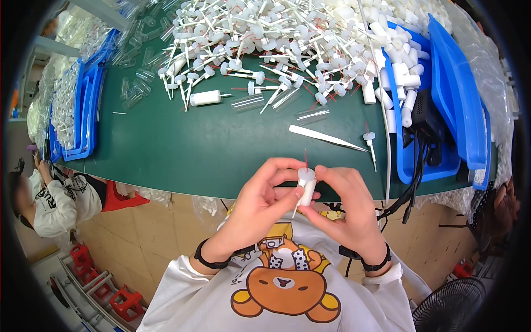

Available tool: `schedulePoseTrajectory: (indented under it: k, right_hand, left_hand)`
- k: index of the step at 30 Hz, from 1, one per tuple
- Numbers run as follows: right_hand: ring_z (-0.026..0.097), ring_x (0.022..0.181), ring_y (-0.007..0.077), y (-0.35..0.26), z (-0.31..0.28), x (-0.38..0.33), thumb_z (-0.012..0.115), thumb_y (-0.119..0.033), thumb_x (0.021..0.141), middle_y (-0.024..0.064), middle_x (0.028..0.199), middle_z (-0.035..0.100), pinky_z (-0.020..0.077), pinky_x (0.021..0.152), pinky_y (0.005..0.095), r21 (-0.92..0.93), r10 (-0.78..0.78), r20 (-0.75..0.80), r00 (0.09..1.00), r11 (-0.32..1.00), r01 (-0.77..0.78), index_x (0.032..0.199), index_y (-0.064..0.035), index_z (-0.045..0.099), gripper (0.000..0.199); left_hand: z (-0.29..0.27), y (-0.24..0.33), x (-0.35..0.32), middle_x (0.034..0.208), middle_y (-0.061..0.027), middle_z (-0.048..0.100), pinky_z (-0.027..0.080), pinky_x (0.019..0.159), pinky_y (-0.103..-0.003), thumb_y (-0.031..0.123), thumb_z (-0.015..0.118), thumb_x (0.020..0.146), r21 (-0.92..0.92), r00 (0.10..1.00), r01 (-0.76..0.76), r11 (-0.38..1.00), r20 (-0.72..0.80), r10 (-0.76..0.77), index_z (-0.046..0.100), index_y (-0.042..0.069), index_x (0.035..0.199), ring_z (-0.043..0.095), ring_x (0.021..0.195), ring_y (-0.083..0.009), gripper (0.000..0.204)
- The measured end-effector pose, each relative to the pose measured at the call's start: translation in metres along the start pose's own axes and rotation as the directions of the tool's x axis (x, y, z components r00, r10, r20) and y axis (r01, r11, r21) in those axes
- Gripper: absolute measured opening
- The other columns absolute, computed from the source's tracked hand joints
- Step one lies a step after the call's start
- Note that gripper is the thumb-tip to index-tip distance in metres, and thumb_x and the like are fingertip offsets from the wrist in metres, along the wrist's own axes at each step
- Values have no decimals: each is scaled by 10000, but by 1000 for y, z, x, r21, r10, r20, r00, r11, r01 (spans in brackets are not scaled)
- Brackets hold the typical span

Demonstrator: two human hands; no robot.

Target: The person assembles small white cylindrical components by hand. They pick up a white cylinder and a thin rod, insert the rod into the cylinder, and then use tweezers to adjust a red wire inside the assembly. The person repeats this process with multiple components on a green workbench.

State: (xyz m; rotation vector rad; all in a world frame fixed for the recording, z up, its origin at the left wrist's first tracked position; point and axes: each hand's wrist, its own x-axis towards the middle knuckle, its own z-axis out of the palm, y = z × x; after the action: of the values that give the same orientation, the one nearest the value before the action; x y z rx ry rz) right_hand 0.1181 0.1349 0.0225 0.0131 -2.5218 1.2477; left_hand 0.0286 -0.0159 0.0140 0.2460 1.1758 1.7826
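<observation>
Just past the table's front edge, my hands meet around a small white cylinder (pixel 308 195) and a round translucent cap (pixel 306 174) with a red wire standing up from it. My left hand (pixel 264 191) is closed, its thumb pressing on a thin white stem (pixel 296 210) beside the cylinder. With thumb and fingers on either side, my right hand (pixel 351 202) grips the cylinder. How cap, stem and cylinder join is partly hidden by my fingers. Beyond them lie white tweezers (pixel 326 137) and a single capped stem with red wire (pixel 370 143).
A large heap of capped stems (pixel 243 39) covers the far side of the green table (pixel 149 149). Clear tubes (pixel 135 91) lie left of it. Blue bins (pixel 406 157) with white cylinders and black cables stand right; more blue trays (pixel 88 122) sit left. Another person (pixel 61 199) is at far left.
</observation>
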Motion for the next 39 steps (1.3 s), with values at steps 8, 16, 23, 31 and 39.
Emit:
schedulePoseTrajectory:
  k: [8,16,23,31,39]
  right_hand:
    - [570,833,272,9,2,1,753,-39,604,98,956,582,460,728,366,68,-138,-41,990,988,141,1003,0,585,434]
    - [574,860,275,8,-2,4,759,-64,629,116,980,589,467,757,348,109,-120,21,993,987,117,1035,13,558,460]
    - [553,910,193,14,0,1,640,-11,749,121,1006,570,436,812,305,537,194,165,967,805,-254,1069,30,549,335]
    - [530,952,166,18,-2,1,599,18,789,93,1027,557,405,847,307,692,279,216,936,633,-349,1033,17,533,253]
    - [529,975,156,19,-2,-2,627,2,781,90,1040,556,407,850,311,691,293,231,928,622,-368,1025,2,528,263]
  left_hand:
    - [0,8,-3,1144,-177,505,517,807,-308,-83,427,870,-43,998,56,998,-1,-56,364,-22,1179,612,956,-268,320]
    - [-3,5,-5,1061,-149,548,519,754,-278,-83,499,825,17,998,-28,999,-54,29,389,-13,1119,631,889,-219,321]
    - [5,4,-6,936,-109,610,508,740,-253,-38,600,786,152,995,-2,988,-94,17,454,-18,989,623,859,-154,251]
    - [10,6,-7,958,-123,620,522,790,-277,-19,629,777,252,991,-68,965,-97,95,499,-29,981,611,915,-156,243]
    - [10,-4,-5,981,-127,622,510,839,-302,-5,654,765,324,977,-140,936,-109,183,542,-38,952,603,948,-170,220]
